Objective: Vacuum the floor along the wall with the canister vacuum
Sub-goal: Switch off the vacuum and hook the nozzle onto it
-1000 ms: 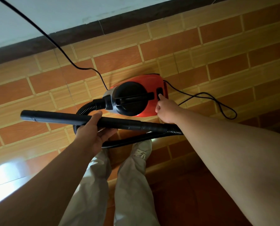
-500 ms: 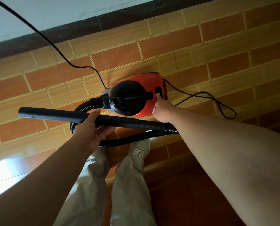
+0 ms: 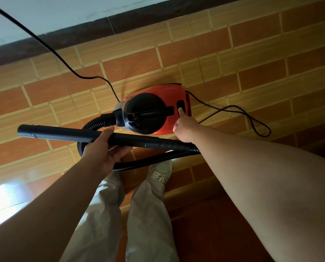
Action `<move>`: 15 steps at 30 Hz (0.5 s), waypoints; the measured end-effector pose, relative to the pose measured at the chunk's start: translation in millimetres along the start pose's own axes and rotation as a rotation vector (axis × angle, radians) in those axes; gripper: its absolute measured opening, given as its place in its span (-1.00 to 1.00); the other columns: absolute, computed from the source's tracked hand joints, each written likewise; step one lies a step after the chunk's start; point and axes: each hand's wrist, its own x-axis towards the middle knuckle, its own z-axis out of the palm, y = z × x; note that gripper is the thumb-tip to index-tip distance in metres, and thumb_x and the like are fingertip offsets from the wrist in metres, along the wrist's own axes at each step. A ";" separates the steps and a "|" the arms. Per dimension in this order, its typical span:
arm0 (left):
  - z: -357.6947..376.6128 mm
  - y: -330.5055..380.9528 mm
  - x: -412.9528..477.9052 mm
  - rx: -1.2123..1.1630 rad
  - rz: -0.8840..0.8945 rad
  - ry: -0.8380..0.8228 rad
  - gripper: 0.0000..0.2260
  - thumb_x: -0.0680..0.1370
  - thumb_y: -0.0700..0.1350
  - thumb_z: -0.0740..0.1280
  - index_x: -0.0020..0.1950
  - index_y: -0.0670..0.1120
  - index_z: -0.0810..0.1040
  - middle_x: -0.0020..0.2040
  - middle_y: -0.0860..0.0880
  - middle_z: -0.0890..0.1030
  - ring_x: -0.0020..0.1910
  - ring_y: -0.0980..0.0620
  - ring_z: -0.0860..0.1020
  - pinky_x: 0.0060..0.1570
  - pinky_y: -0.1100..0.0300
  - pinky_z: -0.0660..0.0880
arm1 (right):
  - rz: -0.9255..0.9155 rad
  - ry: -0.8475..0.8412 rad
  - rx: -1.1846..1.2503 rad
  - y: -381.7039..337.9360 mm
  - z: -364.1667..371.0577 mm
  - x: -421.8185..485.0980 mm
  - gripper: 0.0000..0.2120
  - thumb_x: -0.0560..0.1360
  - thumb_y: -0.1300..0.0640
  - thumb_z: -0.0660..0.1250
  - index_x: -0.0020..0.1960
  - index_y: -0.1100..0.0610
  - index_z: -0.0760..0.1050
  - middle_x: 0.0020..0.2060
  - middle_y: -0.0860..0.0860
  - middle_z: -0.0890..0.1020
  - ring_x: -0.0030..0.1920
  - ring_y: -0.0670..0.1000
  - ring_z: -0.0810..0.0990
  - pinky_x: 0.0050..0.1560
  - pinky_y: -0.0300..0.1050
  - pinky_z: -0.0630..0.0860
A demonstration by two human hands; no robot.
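A red canister vacuum [image 3: 167, 93] with a black round top and handle sits on the tiled floor [image 3: 252, 78] a short way from the wall. My left hand [image 3: 103, 150] grips the black wand tube [image 3: 63, 132], held level and pointing left. A ribbed black hose [image 3: 154, 160] loops from the wand's right end around to the vacuum's front. My right hand [image 3: 185, 127] is curled, its index finger pressing the black button [image 3: 181, 106] on the vacuum's rear.
A dark baseboard [image 3: 82, 37] runs under the white wall [image 3: 44, 12] at the top. The black power cord [image 3: 243, 114] loops on the floor right of the vacuum and another run crosses from the upper left. My legs and a white shoe [image 3: 160, 172] stand just below the hose.
My right index finger has slid up onto the button. Both arms and the vacuum have otherwise held their places; the view shifted slightly.
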 end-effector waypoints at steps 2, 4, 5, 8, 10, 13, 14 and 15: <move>-0.1 -0.8 -1.9 -0.001 -0.006 0.004 -0.56 0.56 -0.13 0.46 0.37 -0.23 0.45 0.00 -0.19 0.67 -0.09 -0.20 0.73 -0.26 -0.03 0.67 | 0.011 -0.029 -0.004 -4.1 2.0 -3.8 -0.64 0.55 0.44 0.17 0.34 0.38 0.43 0.65 0.23 -0.17 0.48 0.18 0.40 -0.11 -0.10 0.46; -0.6 -1.2 -4.4 -0.003 -0.015 0.008 -0.56 0.55 -0.13 0.46 0.37 -0.23 0.45 0.02 -0.19 0.67 -0.08 -0.20 0.73 -0.26 -0.04 0.66 | 0.003 -0.063 0.008 -4.8 -1.3 -12.6 -0.81 0.58 0.43 0.18 -0.13 0.21 0.43 0.65 0.19 -0.21 0.55 0.18 0.32 0.12 -0.03 0.49; -0.8 -1.2 -5.3 -0.003 -0.018 0.007 -0.56 0.56 -0.13 0.46 0.37 -0.22 0.45 0.03 -0.20 0.67 -0.08 -0.21 0.73 -0.26 -0.04 0.66 | -0.031 -0.058 -0.021 -4.7 -2.6 -17.3 -0.72 0.59 0.42 0.19 -0.21 0.13 0.35 0.65 0.18 -0.21 0.55 0.18 0.31 0.26 -0.01 0.48; -1.4 -0.8 -6.3 0.000 -0.019 0.009 -0.56 0.56 -0.12 0.46 0.37 -0.23 0.45 0.04 -0.21 0.67 -0.07 -0.22 0.73 -0.26 -0.04 0.66 | -0.001 -0.032 -0.091 -4.5 -3.9 -20.7 -0.76 0.60 0.39 0.20 -0.08 0.08 0.47 0.66 0.15 -0.20 0.56 0.19 0.29 0.41 0.02 0.43; -2.0 -0.5 -6.2 0.001 -0.020 0.012 -0.57 0.55 -0.12 0.47 0.36 -0.23 0.45 0.08 -0.22 0.67 -0.07 -0.22 0.73 -0.25 -0.05 0.67 | -0.029 -0.003 -0.096 -2.5 0.2 -19.5 -0.77 0.60 0.38 0.19 -0.11 0.10 0.45 0.67 0.11 -0.18 0.53 0.19 0.34 0.37 0.02 0.46; -3.0 -0.1 -6.8 0.002 -0.022 0.003 -0.57 0.56 -0.12 0.46 0.36 -0.22 0.45 0.09 -0.22 0.67 -0.06 -0.23 0.72 -0.24 -0.05 0.67 | -0.054 0.030 -0.067 -1.7 3.9 -23.1 -0.81 0.60 0.39 0.18 0.05 0.22 0.54 0.68 0.06 -0.14 0.53 0.19 0.34 0.37 0.07 0.48; -3.4 -0.3 -7.2 0.001 -0.022 0.001 -0.57 0.56 -0.12 0.46 0.36 -0.22 0.45 0.07 -0.21 0.67 -0.06 -0.22 0.73 -0.24 -0.05 0.67 | -0.067 0.043 -0.040 -1.2 5.0 -24.5 -0.83 0.60 0.38 0.18 -0.02 0.21 0.51 0.68 0.08 -0.08 0.54 0.18 0.31 0.41 0.07 0.45; -3.9 -0.4 -8.0 0.000 -0.020 0.002 -0.58 0.56 -0.12 0.46 0.36 -0.22 0.46 0.05 -0.20 0.67 -0.07 -0.22 0.73 -0.24 -0.05 0.67 | -0.068 0.052 0.006 -2.0 5.3 -28.4 -0.83 0.60 0.37 0.18 -0.10 0.20 0.47 0.66 0.13 0.04 0.54 0.17 0.33 0.42 0.06 0.44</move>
